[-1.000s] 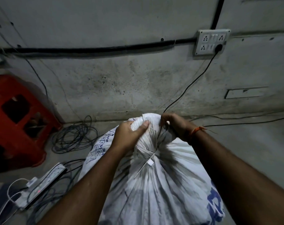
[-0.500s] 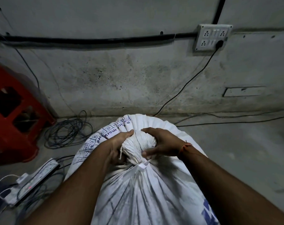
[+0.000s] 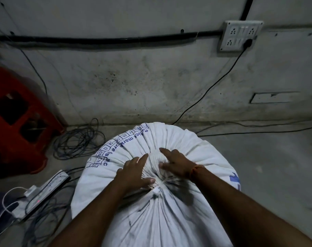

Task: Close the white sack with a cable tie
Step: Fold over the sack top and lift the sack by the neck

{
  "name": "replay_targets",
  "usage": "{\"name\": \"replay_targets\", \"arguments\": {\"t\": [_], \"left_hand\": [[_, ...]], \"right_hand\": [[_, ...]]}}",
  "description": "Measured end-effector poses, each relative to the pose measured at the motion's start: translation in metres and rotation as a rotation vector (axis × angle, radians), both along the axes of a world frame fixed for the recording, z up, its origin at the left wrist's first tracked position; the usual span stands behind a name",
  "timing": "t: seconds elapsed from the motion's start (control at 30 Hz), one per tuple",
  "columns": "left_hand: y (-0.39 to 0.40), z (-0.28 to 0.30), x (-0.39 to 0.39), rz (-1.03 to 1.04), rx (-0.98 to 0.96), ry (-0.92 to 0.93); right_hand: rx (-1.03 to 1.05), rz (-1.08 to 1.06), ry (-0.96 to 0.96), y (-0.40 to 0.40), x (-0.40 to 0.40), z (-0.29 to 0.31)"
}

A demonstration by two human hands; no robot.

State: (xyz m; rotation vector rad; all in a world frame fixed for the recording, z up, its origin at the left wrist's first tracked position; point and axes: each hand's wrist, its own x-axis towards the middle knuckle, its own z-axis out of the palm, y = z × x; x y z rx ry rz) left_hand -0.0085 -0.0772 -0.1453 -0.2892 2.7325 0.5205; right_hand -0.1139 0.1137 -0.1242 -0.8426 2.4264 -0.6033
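The white sack (image 3: 169, 218) with blue print stands on the floor below me, its mouth gathered into a tuft (image 3: 156, 158). A white cable tie (image 3: 156, 190) circles the neck, its small head facing me just below the tuft. My left hand (image 3: 133, 172) presses on the left side of the tuft, thumb near the tie head, fingers spread. My right hand (image 3: 176, 164), with an orange thread at the wrist, lies on the tuft's right side, fingers apart. Both hands rest on the gathered cloth; neither is closed round it.
A red plastic stool (image 3: 18, 122) stands at the left by the wall. A coil of dark cable (image 3: 78, 139) lies beside it. A power strip (image 3: 44, 191) with plugged leads sits at lower left. A wall socket (image 3: 239, 37) feeds a black cord down behind the sack.
The gathered mouth has gone from held high to pushed down flat onto the sack. My hands let go of their grip and now press on it with spread fingers.
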Motion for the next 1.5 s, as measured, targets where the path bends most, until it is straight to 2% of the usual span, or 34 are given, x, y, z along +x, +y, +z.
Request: {"name": "replay_targets", "arguments": {"t": [0.07, 0.17, 0.23, 0.3, 0.37, 0.47, 0.57, 0.67, 0.87, 1.03, 1.13, 1.3, 1.5], "left_hand": [[0.007, -0.003, 0.01, 0.028, -0.108, 0.04], [0.013, 0.002, 0.019, -0.005, -0.229, 0.213], [0.018, 0.004, 0.021, -0.036, -0.246, 0.324], [0.022, 0.002, 0.021, -0.084, -0.279, 0.381], [0.011, -0.001, 0.021, -0.182, -0.251, 0.363], [-0.024, -0.001, 0.03, -0.355, -0.209, 0.191], [-0.038, -0.009, 0.042, -0.312, -0.263, 0.071], [-0.024, -0.021, 0.034, -0.184, -0.229, 0.109], [-0.002, -0.021, 0.01, -0.102, -0.272, 0.226], [0.009, -0.033, 0.0, -0.041, -0.222, 0.231], [0.01, -0.039, -0.009, -0.043, -0.231, 0.219], [0.004, 0.008, -0.037, -0.062, -0.27, 0.218], [-0.003, 0.128, -0.06, 0.035, -0.031, 0.288]], "right_hand": [[0.026, -0.027, 0.124, 0.009, 0.005, -0.009], [-0.094, -0.024, 0.336, 0.026, 0.012, -0.022], [-0.164, -0.039, 0.4, 0.031, 0.016, -0.027], [-0.122, -0.023, 0.408, 0.032, 0.016, -0.029], [0.011, 0.061, 0.317, 0.037, 0.013, -0.026], [0.151, 0.214, 0.168, 0.054, 0.005, -0.025], [0.224, 0.227, 0.125, 0.059, 0.005, -0.024], [0.281, 0.143, 0.164, 0.047, 0.007, -0.029], [0.357, -0.02, 0.277, 0.026, 0.012, -0.044], [0.188, -0.171, 0.501, 0.02, 0.02, -0.077], [0.115, -0.156, 0.573, 0.021, 0.018, -0.088], [0.178, -0.122, 0.454, 0.013, -0.006, -0.038], [0.21, -0.145, 0.414, 0.019, -0.037, 0.084]]}}
